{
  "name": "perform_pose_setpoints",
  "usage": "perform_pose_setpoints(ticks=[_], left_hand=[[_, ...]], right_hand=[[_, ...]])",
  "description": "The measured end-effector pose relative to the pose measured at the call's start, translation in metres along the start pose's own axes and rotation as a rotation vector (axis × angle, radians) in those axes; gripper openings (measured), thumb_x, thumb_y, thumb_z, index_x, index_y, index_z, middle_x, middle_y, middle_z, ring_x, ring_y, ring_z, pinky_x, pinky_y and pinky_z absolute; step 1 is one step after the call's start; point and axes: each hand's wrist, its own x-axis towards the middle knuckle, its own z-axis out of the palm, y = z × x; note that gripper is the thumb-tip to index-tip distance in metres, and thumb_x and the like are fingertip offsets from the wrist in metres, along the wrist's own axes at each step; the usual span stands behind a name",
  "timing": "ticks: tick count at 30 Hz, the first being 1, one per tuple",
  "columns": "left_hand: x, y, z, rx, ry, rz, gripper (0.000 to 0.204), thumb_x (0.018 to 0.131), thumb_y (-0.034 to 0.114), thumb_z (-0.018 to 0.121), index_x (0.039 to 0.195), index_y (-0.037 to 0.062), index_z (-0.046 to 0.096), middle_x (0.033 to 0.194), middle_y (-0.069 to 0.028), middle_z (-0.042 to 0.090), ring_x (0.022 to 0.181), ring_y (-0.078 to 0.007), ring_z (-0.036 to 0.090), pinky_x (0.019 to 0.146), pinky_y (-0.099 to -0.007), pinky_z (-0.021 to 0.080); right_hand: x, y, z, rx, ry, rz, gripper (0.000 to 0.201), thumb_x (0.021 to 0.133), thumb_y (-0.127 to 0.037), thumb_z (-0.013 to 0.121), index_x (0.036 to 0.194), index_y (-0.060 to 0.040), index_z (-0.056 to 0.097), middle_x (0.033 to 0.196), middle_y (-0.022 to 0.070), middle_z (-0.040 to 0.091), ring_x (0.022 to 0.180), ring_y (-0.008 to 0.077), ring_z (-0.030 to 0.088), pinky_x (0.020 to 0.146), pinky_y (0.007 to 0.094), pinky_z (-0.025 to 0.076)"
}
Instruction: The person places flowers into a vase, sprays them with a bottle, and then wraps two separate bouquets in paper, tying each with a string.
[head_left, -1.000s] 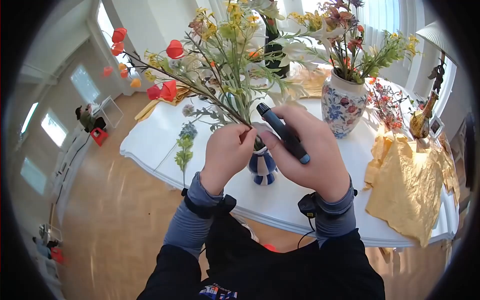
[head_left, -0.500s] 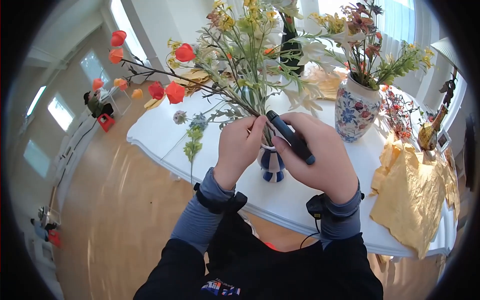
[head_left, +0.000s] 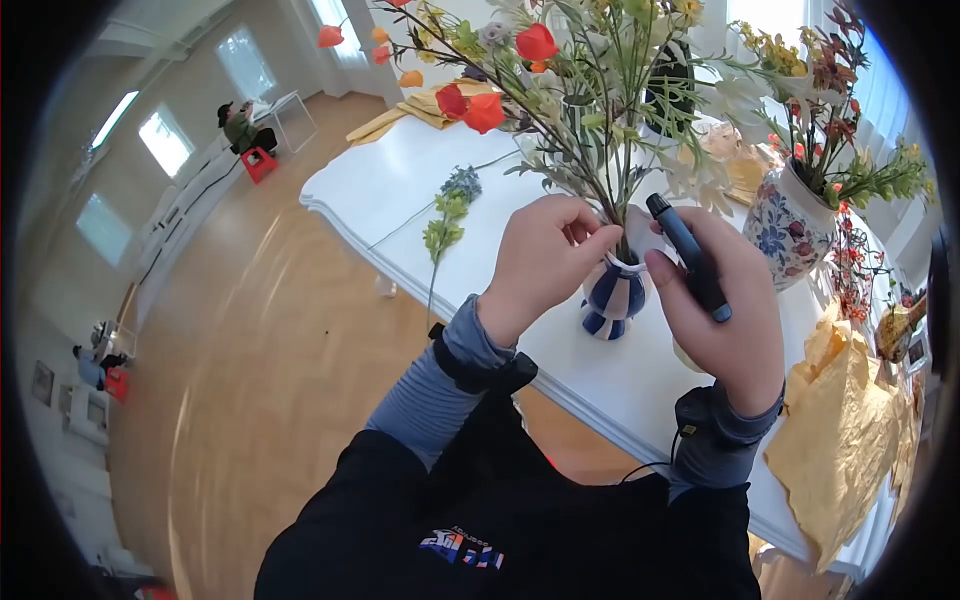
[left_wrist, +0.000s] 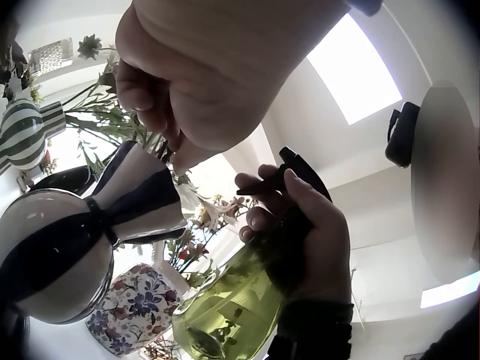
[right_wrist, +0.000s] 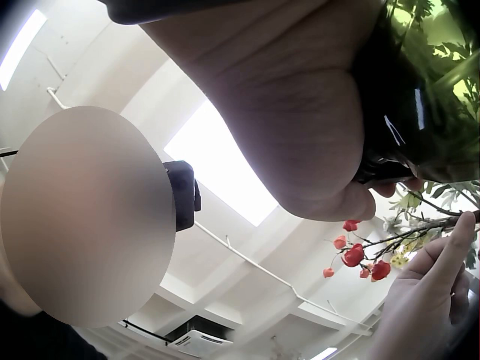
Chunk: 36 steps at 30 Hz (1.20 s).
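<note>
Centre: right hand (head_left: 735, 310) gripped spray bottle (left_wrist: 225, 307); we couldn't tell whether left hand (head_left: 545, 258) pinched stems (head_left: 622, 210) propped by blue-striped vase (head_left: 614, 298).

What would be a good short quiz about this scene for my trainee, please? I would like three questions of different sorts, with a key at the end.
1. Multiple choice: which pattern has the vase nearest to the left hand?
A) dots
B) stripes
C) flowers

2. True or false: the right hand is empty.

3. Fill the gap: a loose leafy sprig lies on a ___ table.

Key:
1. B, stripes, in dark blue and white.
2. False; it holds a spray bottle with a see-through yellow-green body.
3. white
</note>
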Motion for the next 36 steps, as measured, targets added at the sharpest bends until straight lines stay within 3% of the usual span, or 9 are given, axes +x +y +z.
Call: perform_pose_setpoints(ticks=[5, 6, 9, 11, 16, 21, 28, 33, 36], left_hand=[[-0.038, -0.038, -0.038, 0.052, 0.153, -0.235, 0.022, 0.089, 0.022, 0.080, 0.088, 0.0013, 0.072, 0.068, 0.0000, 0.064, 0.063, -0.0072, 0.056, 0.058, -0.0244, 0.045], [-0.051, -0.070, -0.061, 0.177, 0.167, -0.403, 0.024, 0.091, 0.025, 0.078, 0.094, 0.0015, 0.071, 0.080, -0.0024, 0.067, 0.073, -0.0105, 0.059, 0.064, -0.0278, 0.049], [-0.093, -0.161, -0.090, 0.446, 0.183, -0.315, 0.033, 0.093, 0.027, 0.075, 0.109, -0.0002, 0.067, 0.101, -0.0089, 0.066, 0.085, -0.0157, 0.061, 0.074, -0.0321, 0.052], [-0.114, -0.180, -0.101, 0.564, 0.194, -0.536, 0.046, 0.093, 0.029, 0.075, 0.121, -0.0032, 0.059, 0.116, -0.0149, 0.060, 0.092, -0.0205, 0.061, 0.083, -0.0352, 0.053], [-0.150, -0.176, -0.098, -0.098, 0.272, -0.881, 0.046, 0.100, 0.021, 0.068, 0.133, -0.0032, 0.049, 0.115, -0.0134, 0.058, 0.081, -0.0187, 0.060, 0.064, -0.0332, 0.053], [-0.145, -0.166, -0.111, -0.446, 0.212, -1.010, 0.031, 0.110, 0.021, 0.052, 0.134, 0.0015, 0.050, 0.090, -0.0029, 0.056, 0.054, -0.0059, 0.040, 0.044, -0.0233, 0.032], [-0.133, -0.156, -0.108, -0.553, 0.359, -0.815, 0.026, 0.112, 0.022, 0.044, 0.125, 0.0027, 0.056, 0.077, 0.0021, 0.050, 0.050, -0.0052, 0.034, 0.042, -0.0237, 0.026], [-0.129, -0.167, -0.106, -0.744, 0.588, -0.550, 0.016, 0.111, 0.016, 0.049, 0.119, 0.0068, 0.060, 0.087, 0.0013, 0.058, 0.070, -0.0053, 0.051, 0.060, -0.0210, 0.042], [-0.130, -0.155, -0.112, -0.788, 0.521, -0.439, 0.013, 0.110, 0.013, 0.050, 0.118, 0.0079, 0.060, 0.093, -0.0001, 0.063, 0.080, -0.0065, 0.055, 0.069, -0.0207, 0.044]], right_hand=[[0.000, 0.000, -0.001, 0.009, -0.003, 0.018, 0.026, 0.086, -0.011, 0.074, 0.110, -0.0026, 0.067, 0.083, 0.0122, 0.065, 0.064, 0.0248, 0.061, 0.061, 0.0345, 0.047], [-0.002, 0.002, 0.001, 0.004, 0.018, 0.003, 0.025, 0.086, -0.011, 0.074, 0.109, -0.0028, 0.067, 0.082, 0.0116, 0.064, 0.064, 0.0242, 0.060, 0.060, 0.0344, 0.046], [-0.001, 0.002, 0.003, 0.000, 0.040, -0.014, 0.023, 0.085, -0.009, 0.073, 0.107, -0.0032, 0.067, 0.078, 0.0099, 0.061, 0.064, 0.0226, 0.057, 0.060, 0.0343, 0.043], [-0.001, 0.001, 0.005, 0.025, 0.057, -0.009, 0.023, 0.086, -0.009, 0.073, 0.107, -0.0033, 0.067, 0.076, 0.0093, 0.061, 0.065, 0.0222, 0.057, 0.060, 0.0343, 0.043], [-0.002, 0.000, 0.004, 0.018, 0.026, 0.001, 0.022, 0.087, -0.008, 0.072, 0.107, -0.0030, 0.067, 0.076, 0.0087, 0.060, 0.062, 0.0205, 0.055, 0.059, 0.0335, 0.042], [0.000, 0.003, 0.005, -0.014, 0.030, -0.027, 0.023, 0.087, -0.009, 0.072, 0.109, -0.0026, 0.067, 0.077, 0.0089, 0.061, 0.060, 0.0195, 0.056, 0.058, 0.0322, 0.043], [0.000, -0.002, -0.002, 0.010, 0.018, 0.004, 0.024, 0.088, -0.010, 0.073, 0.110, -0.0015, 0.067, 0.081, 0.0112, 0.063, 0.063, 0.0214, 0.059, 0.060, 0.0329, 0.046], [0.000, 0.004, -0.003, -0.022, 0.024, -0.026, 0.025, 0.087, -0.011, 0.073, 0.110, -0.0017, 0.068, 0.083, 0.0137, 0.064, 0.064, 0.0262, 0.061, 0.060, 0.0349, 0.047], [-0.001, 0.004, -0.003, 0.006, 0.043, -0.034, 0.024, 0.087, -0.011, 0.073, 0.108, -0.0018, 0.068, 0.082, 0.0138, 0.064, 0.065, 0.0274, 0.061, 0.060, 0.0354, 0.047]])
